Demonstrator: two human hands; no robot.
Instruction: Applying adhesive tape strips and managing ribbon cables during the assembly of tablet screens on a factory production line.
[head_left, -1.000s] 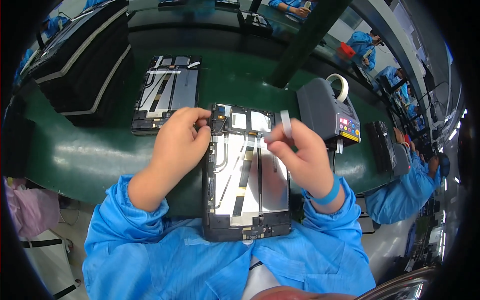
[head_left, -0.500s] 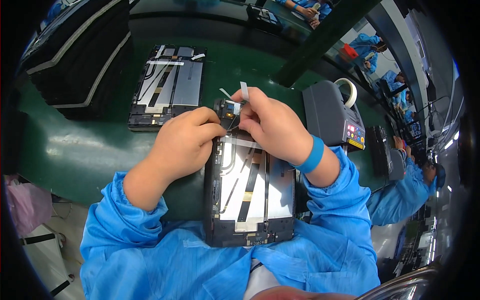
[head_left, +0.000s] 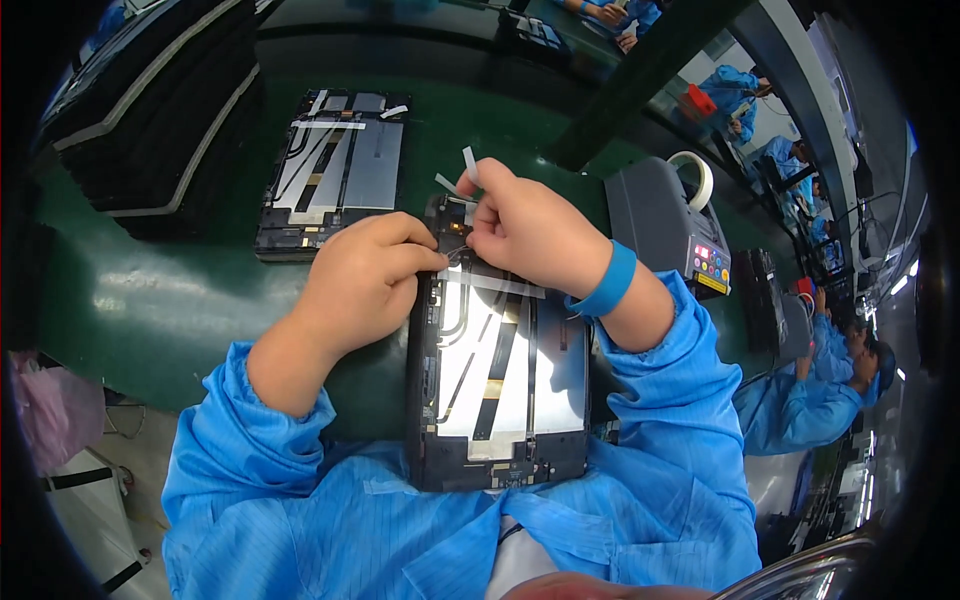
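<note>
While both hands meet at the far left corner of the coverless tablet [head_left: 500, 370], a thin wire [head_left: 457, 250] shows between them; tablet lies face down at the near side of the green table [head_left: 480, 125], its near end by the person's smock; left hand [head_left: 365, 275]: thumb and index almost together at the wire; right hand [head_left: 540, 235]: thumb and fingers bent in to a narrow gap, one white strip [head_left: 470, 163] clinging at the index, another strip [head_left: 447, 183] just left of it; fingertips cover the wire, so whether either hand truly grips it is hard to say.

Handling, by my judgement: steady the wire lightly with the left, guide with the right; no tugging at its root, no kinks; hold the loose strips clear so they stick to nothing early.

Count: hands, two; coverless tablets, two in reach, the second tablet [head_left: 335, 180] far left; strips, two loose, one across the near tablet; tape dispenser [head_left: 650, 225], one, right, bearing one roll [head_left: 707, 178].
</note>
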